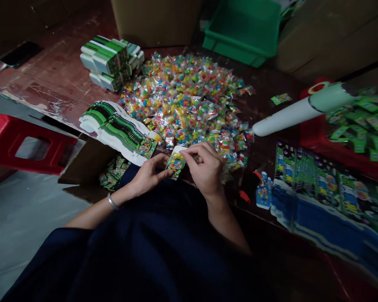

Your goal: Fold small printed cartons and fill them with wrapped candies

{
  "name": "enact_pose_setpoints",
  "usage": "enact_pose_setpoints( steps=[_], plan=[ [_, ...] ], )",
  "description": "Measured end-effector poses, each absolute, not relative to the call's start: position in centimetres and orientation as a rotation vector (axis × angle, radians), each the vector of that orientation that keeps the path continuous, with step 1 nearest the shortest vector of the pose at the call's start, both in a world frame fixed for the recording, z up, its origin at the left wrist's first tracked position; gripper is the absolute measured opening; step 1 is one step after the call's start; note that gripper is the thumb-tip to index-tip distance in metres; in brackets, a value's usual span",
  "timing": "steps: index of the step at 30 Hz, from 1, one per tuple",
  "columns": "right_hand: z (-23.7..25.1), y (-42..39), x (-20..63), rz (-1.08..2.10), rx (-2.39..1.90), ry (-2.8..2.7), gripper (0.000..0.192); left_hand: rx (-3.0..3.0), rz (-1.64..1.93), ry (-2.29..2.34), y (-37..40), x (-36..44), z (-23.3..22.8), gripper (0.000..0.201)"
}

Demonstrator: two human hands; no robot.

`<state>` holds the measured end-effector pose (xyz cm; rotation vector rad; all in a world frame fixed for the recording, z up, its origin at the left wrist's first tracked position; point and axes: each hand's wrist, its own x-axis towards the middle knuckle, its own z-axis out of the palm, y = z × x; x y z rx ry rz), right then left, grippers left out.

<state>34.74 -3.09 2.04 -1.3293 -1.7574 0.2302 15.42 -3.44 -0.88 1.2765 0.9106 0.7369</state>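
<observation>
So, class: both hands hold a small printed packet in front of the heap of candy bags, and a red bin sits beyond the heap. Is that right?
Not quite. The bin beyond the heap of candy bags is green, not red, as the head view shows. The left hand and right hand do hold the small printed packet.
</observation>
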Motion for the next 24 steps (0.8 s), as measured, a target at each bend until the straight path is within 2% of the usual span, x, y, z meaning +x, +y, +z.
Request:
enact_pose_setpoints(
  steps=[7, 11, 14, 18, 21, 24],
  plan=[
    [2.5, -2.6, 36.0, 0.107, -1.33, -1.923, 0.013, 1.444, 0.758, 0.972, -3.1, 15.3, -1.0, 0.029],
    [2.1, -2.4, 35.5, 0.219, -1.259, -1.915, 0.017, 1.401, 0.775, 0.931, -3.0, 15.4, -0.9, 0.028],
    [1.4, -2.8, 35.2, 0.375, -1.21, -1.815, 0.016, 1.281, 0.881, 0.921, -3.2, 15.7, -1.0, 0.041],
    [0.1, -3.9, 35.2, 0.595, -1.203, -1.601, 0.025, 1.183, 1.008, 0.856, -3.3, 15.9, -0.8, 0.063],
    [-0.8, -4.6, 35.0, 0.778, -1.22, -1.525, 0.024, 1.161, 1.01, 0.82, -3.4, 16.0, -0.6, 0.052],
    [-1.6, -4.9, 34.5, 0.808, -1.217, -1.424, 0.011, 1.134, 0.945, 0.8, -3.5, 16.2, -0.6, 0.041]
  ],
)
